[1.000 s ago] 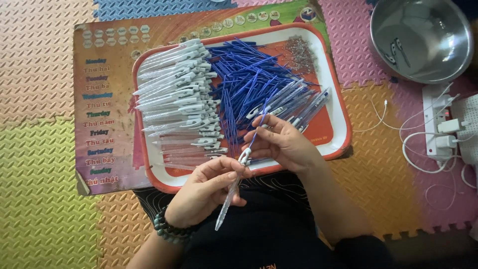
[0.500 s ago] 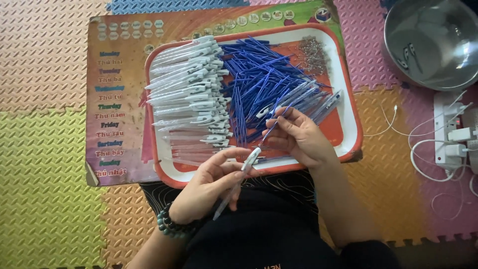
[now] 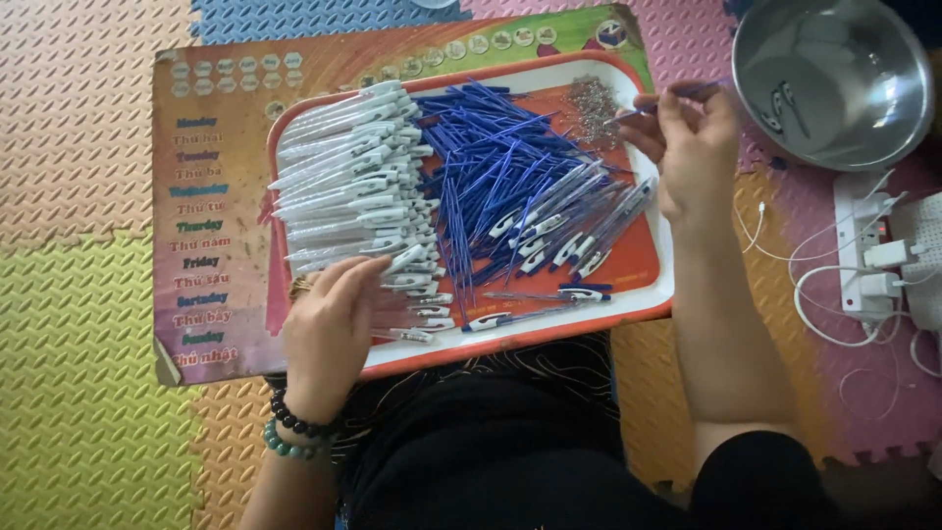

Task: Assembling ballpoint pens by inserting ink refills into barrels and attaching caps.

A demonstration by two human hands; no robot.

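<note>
Fingers apart now: left hand (image 3: 329, 329) on white pens (image 3: 353, 186), right hand (image 3: 687, 147) pinching blue refill (image 3: 677, 98).

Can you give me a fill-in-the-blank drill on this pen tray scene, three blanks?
1. The left hand rests on the stack of ____ pen barrels.
2. The right hand pinches a thin ____ refill above the tray.
3. The empty metal ____ sits on the floor mat to the tray's right.

Missing words: white; blue; bowl
</note>
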